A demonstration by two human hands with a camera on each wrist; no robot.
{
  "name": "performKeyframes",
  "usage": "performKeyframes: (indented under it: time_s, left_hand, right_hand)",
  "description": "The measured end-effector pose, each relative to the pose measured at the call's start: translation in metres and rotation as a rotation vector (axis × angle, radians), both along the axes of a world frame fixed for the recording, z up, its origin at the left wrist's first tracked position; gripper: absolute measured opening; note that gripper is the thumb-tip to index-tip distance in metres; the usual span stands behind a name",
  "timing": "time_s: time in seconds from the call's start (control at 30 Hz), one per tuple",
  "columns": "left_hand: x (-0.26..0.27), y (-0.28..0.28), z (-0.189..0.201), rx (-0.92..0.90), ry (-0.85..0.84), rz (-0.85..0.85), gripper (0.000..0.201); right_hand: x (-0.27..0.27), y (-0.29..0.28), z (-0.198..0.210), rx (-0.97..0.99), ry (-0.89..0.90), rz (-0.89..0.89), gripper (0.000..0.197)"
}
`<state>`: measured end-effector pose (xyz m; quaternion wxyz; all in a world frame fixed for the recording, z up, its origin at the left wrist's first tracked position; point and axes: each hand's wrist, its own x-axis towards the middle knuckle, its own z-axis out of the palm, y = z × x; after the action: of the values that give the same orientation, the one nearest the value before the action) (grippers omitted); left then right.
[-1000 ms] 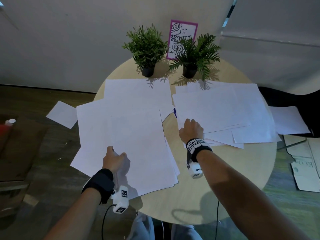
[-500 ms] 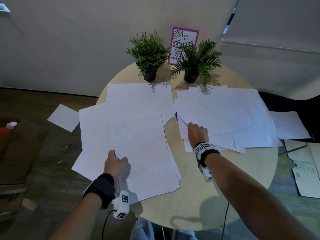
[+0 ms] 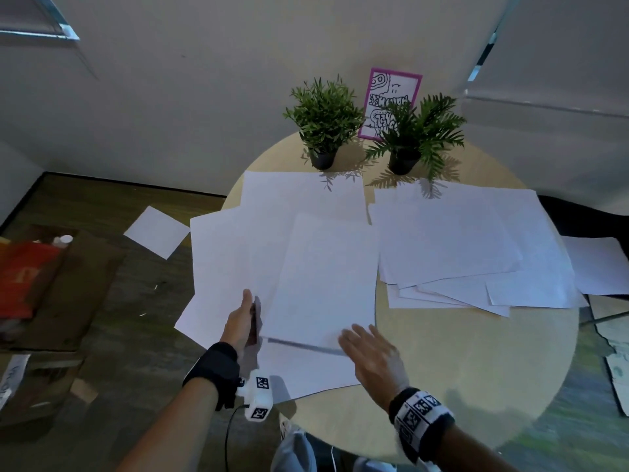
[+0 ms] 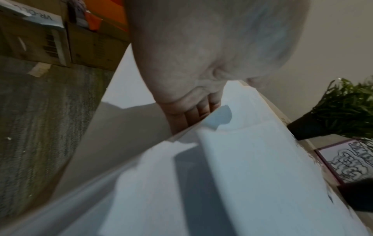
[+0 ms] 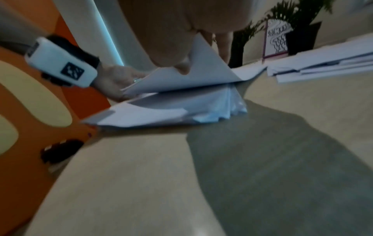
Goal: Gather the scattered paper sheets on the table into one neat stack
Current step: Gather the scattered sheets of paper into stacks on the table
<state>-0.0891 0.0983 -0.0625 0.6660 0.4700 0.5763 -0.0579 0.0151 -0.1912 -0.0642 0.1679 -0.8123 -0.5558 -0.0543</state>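
Two loose piles of white sheets on the round table [image 3: 476,386]. Going left to right:

One stray sheet [image 3: 157,231] lies on the floor left of the table, well apart from both hands.

Left pile [image 3: 238,253]: fanned, overhanging the table's left edge. Left hand [image 3: 240,321] grips this pile's near-left edge, thumb on top; the left wrist view shows the fingers [image 4: 193,115] curled beneath the paper, so the edge is pinched between thumb and fingers.

Top sheet [image 3: 326,277] sits askew on the left pile, its near edge raised off the sheets below, with a dark shadow line under it. Right hand [image 3: 371,356] is at that sheet's near-right corner, fingers extended and slightly spread above it. In the right wrist view the thumb [image 5: 182,67] presses the sheet's underside and the corner lies between thumb and fingers. Blurred, so firmness of the grip can't be judged.

Right pile [image 3: 476,247]: wider spread on the table's right half, layered edges facing the person, untouched by either hand.

Two potted plants [image 3: 325,120] and a pink-framed card [image 3: 391,93] at the table's far edge.
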Motion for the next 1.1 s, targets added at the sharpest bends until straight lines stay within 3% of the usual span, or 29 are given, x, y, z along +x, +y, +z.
performKeyframes:
  time_s: [0.07,0.17,0.2,0.27,0.4,0.43,0.53,0.67,0.77,0.87,1.03,1.1]
  left_hand:
    - [0.002,-0.004,0.008,-0.004,0.003,-0.038,0.104]
    - [0.004,-0.010,0.016,0.117,0.006,-0.135,0.092]
    - [0.004,-0.011,0.013,0.165,0.003,-0.182,0.086]
    - [0.005,-0.013,0.009,0.258,0.019,-0.270,0.053]
    - [0.010,-0.019,0.011,0.385,0.110,-0.332,0.041]
    - [0.011,-0.021,0.013,0.409,0.133,-0.362,0.035]
    - [0.012,-0.023,0.015,0.417,0.139,-0.404,0.032]
    - [0.013,-0.029,0.020,0.441,0.129,-0.353,0.031]
    - [0.016,-0.036,0.026,0.416,0.109,-0.299,0.041]
    - [0.021,-0.041,0.030,0.364,0.092,-0.290,0.051]
    - [0.025,-0.051,0.027,0.388,0.037,-0.240,0.032]
    - [0.024,-0.051,0.029,0.425,-0.014,-0.239,0.028]
  right_hand:
    - [-0.003,-0.006,-0.009,-0.023,-0.001,0.073,0.050]
    - [0.000,-0.014,-0.017,-0.056,-0.006,0.172,0.051]
    - [0.002,-0.016,-0.018,-0.072,0.000,0.196,0.055]
    - [0.007,-0.021,-0.019,-0.083,0.023,0.235,0.053]
    - [0.017,-0.029,-0.014,-0.189,0.087,0.380,0.028]
    - [0.018,-0.031,-0.008,-0.256,0.121,0.383,0.031]
    - [0.028,-0.023,0.012,-0.304,0.386,0.129,0.081]
    - [0.057,0.015,0.008,-0.190,0.805,-0.504,0.088]
    - [0.062,0.050,-0.006,-0.139,0.977,-0.561,0.091]
    - [0.060,0.066,-0.012,-0.106,0.970,-0.646,0.088]
    - [0.050,0.070,-0.011,-0.232,0.884,-0.623,0.086]
    - [0.058,0.062,-0.010,-0.153,0.864,-0.672,0.076]
